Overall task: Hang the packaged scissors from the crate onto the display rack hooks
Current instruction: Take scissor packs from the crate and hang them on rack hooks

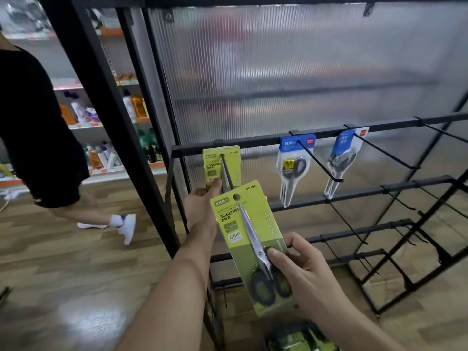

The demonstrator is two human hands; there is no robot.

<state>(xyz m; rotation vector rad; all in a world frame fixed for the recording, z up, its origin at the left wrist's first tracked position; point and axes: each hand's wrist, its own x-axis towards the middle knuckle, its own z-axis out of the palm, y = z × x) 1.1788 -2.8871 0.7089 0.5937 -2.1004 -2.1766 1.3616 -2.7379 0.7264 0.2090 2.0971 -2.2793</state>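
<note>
- Scissors packs, green: two. My right grip (306,272) clasps one green pack (240,224) at the handle end, its hole just beside a hook (227,173) tip.
- My left grip (200,206) pinches the other green pack (215,160), hanging on that hook.
- Two blue packs (293,163) (342,155) hang further right.

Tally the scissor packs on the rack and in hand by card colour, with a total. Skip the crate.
Green packs: 2, the hung green pack and the held green pack in the right hand.
Blue packs: 2, the left blue pack and the right blue pack.
Total: 4
</note>
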